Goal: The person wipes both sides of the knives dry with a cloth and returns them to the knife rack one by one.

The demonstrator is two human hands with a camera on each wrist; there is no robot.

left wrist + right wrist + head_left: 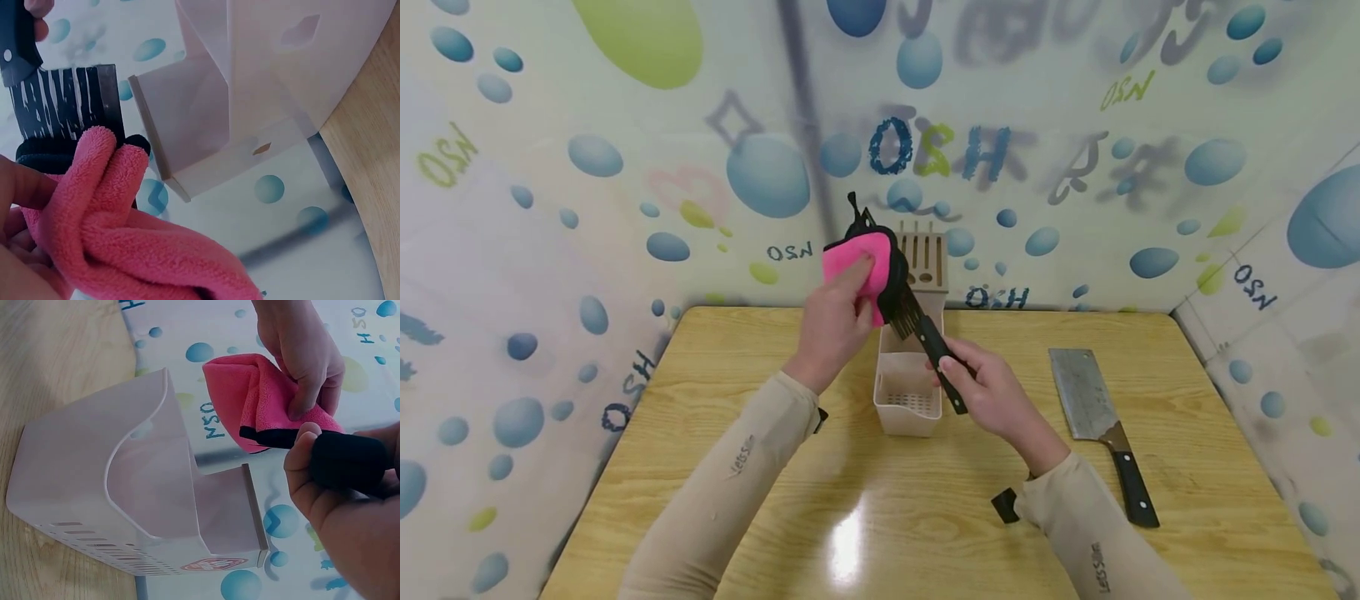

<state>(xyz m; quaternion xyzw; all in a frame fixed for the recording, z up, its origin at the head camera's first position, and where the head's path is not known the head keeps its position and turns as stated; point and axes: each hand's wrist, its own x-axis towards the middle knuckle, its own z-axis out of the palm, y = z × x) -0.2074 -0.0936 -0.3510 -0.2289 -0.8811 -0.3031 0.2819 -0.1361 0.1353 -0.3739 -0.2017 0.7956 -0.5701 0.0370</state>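
My right hand (996,392) grips the black riveted handle of a kitchen knife (934,342) and points its blade up and to the left. The blade (65,103) is broad and dark with pale streaks in the left wrist view. Its far part is hidden in a pink cloth (850,248) with a black edge. My left hand (835,325) pinches the folded cloth around the blade, thumb and fingers pressing on it. Both hands are raised over a pale knife holder (910,421), which stands on the table behind the knife.
A cleaver (1082,396) with a black handle lies on the right of the wooden table (737,350). The holder has a slotted beige top (925,250) at the back and a perforated open bin in front. Patterned sheeting (1037,100) walls the back and sides.
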